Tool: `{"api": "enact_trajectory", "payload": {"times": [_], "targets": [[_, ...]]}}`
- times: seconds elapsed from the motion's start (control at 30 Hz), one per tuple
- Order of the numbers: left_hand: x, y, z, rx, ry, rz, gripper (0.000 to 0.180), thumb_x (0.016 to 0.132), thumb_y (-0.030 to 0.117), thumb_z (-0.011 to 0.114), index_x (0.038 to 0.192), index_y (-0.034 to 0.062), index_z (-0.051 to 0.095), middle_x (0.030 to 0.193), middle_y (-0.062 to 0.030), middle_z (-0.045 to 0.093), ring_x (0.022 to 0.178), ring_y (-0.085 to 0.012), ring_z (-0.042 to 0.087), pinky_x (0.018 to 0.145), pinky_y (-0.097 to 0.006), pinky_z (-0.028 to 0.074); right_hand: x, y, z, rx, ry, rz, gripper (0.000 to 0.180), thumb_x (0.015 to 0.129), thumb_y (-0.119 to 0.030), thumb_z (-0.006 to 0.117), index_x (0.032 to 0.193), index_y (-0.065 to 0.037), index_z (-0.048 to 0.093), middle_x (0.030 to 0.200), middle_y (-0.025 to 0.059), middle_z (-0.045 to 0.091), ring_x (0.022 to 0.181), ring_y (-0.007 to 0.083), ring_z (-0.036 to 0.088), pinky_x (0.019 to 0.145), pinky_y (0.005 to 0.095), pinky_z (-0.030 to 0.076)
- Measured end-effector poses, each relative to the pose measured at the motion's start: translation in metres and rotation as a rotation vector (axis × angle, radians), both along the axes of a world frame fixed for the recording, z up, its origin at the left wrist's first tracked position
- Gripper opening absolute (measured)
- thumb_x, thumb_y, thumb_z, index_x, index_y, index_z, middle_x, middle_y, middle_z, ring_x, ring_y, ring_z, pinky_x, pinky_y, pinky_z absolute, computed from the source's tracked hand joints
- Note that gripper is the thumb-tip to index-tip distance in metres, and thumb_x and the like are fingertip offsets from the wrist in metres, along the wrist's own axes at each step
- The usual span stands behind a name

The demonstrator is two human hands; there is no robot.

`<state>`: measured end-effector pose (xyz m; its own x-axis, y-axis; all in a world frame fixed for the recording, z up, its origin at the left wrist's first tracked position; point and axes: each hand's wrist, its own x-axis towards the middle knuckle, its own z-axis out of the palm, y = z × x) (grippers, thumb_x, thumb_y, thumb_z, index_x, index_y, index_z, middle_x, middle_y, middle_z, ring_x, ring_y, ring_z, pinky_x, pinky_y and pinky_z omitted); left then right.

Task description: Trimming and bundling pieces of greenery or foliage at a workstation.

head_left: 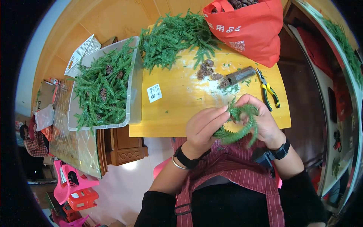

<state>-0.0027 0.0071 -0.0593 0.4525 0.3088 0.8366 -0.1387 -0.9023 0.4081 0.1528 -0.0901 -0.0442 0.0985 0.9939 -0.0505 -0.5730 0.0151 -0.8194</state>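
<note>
Above the table's near edge, my left hand (207, 126) and my right hand (261, 119) are both closed on a green artificial pine sprig (240, 132), whose fronds curl down between them. The fingertips meet near its upper end, and what lies inside the pinch is hidden. Just beyond the hands, a pine cone (224, 83) touches the end of a brown cylinder (242, 75). Several more pine cones (204, 72) lie in a small group behind it. Pliers with yellow and black handles (268, 90) rest to the right of my right hand.
A clear plastic bin (132, 100) of pine sprigs with cones stands at the left. Loose green sprigs (162, 41) are heaped at the back of the yellow table (170, 117). A red bag (249, 32) of cones stands back right. A white label (154, 93) and white powder lie on the table.
</note>
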Motion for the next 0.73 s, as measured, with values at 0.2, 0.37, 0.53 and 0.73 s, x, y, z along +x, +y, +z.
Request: {"api": "enact_trajectory", "payload": {"times": [0.2, 0.37, 0.53, 0.73], "targets": [[-0.001, 0.001, 0.003, -0.031, -0.013, -0.021, 0.028, 0.064, 0.003, 0.062, 0.092, -0.0007, 0.062, 0.093, -0.0158, 0.063, 0.081, -0.0289, 0.062, 0.069, -0.034, 0.051, -0.008, 0.001, 0.007, -0.108, -0.134, -0.058, 0.02, 0.08, -0.008, 0.062, 0.095, -0.007, 0.048, 0.087, 0.0029, 0.056, 0.076, 0.0088, 0.055, 0.067, 0.021, 0.045], [0.0, -0.003, -0.002, -0.153, -0.042, -0.037, 0.028, 0.062, 0.002, 0.064, 0.09, -0.0005, 0.061, 0.092, -0.015, 0.064, 0.082, -0.029, 0.062, 0.071, -0.035, 0.05, -0.006, 0.003, 0.006, -0.086, -0.023, -0.027, 0.018, 0.08, 0.0, 0.06, 0.096, -0.005, 0.053, 0.095, 0.0001, 0.055, 0.083, 0.0059, 0.052, 0.075, 0.0194, 0.043], [0.001, -0.012, -0.006, -0.526, -0.041, -0.075, 0.027, 0.063, -0.002, 0.064, 0.09, 0.0005, 0.06, 0.088, -0.0128, 0.064, 0.081, -0.0272, 0.062, 0.072, -0.032, 0.049, -0.009, 0.003, 0.0, -0.046, 0.031, -0.069, 0.021, 0.08, 0.0, 0.06, 0.097, -0.007, 0.051, 0.093, -0.0009, 0.055, 0.085, 0.006, 0.051, 0.079, 0.0211, 0.042], [0.007, -0.02, -0.009, -1.132, -0.073, -0.098, 0.027, 0.077, 0.001, 0.059, 0.103, 0.0047, 0.059, 0.093, -0.0082, 0.064, 0.08, -0.0261, 0.061, 0.076, -0.029, 0.047, -0.009, 0.003, -0.005, -0.12, -0.019, -0.133, 0.021, 0.08, 0.0, 0.061, 0.095, -0.009, 0.048, 0.09, -0.0022, 0.056, 0.084, 0.0066, 0.051, 0.077, 0.02, 0.041]]}}
